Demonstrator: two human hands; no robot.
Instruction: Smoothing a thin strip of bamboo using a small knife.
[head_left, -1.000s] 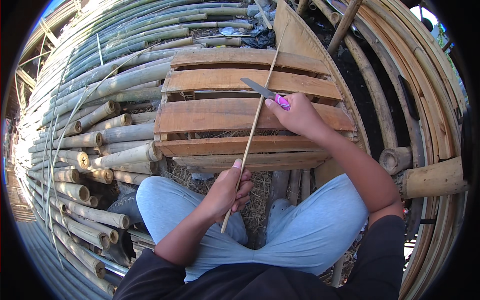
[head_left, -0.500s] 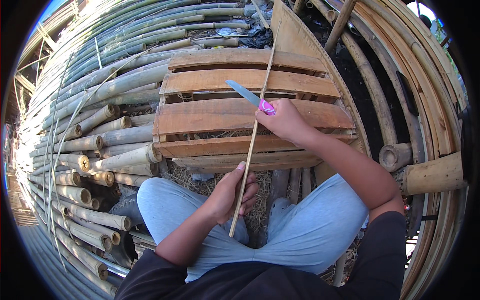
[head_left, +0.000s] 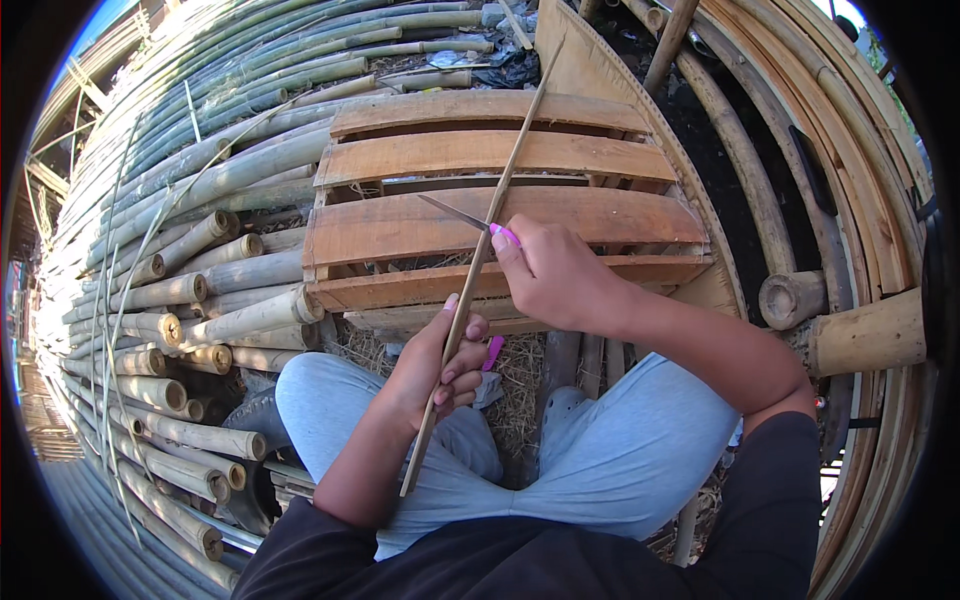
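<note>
A long, thin bamboo strip point(head_left: 511, 160) slants from near my lap up over the wooden slatted bench. My left hand point(head_left: 435, 368) is closed around its lower part, thumb lying along it. In my right hand point(head_left: 560, 270) is a knife point(head_left: 455, 211) with a pink handle, mostly covered by my fingers. The blade crosses the strip and points to the upper left, seen nearly edge-on. Whether the cutting edge touches the strip, I cannot tell. Just beside my left fingers a small pink object point(head_left: 493, 352) shows, partly hidden.
The slatted bench point(head_left: 420, 225) stands right before my knees. Stacked bamboo poles point(head_left: 250, 320) fill the left side, with thin strips point(head_left: 112, 280) leaning across them. At the right are a curved tan sheet point(head_left: 640, 110), a thick bamboo post point(head_left: 868, 335) and long planks.
The strip's lower end has shifted down and left. My right hand with the knife has come slightly nearer, and the blade has turned from flat to edge-on. A pink object now shows beside my left hand.
</note>
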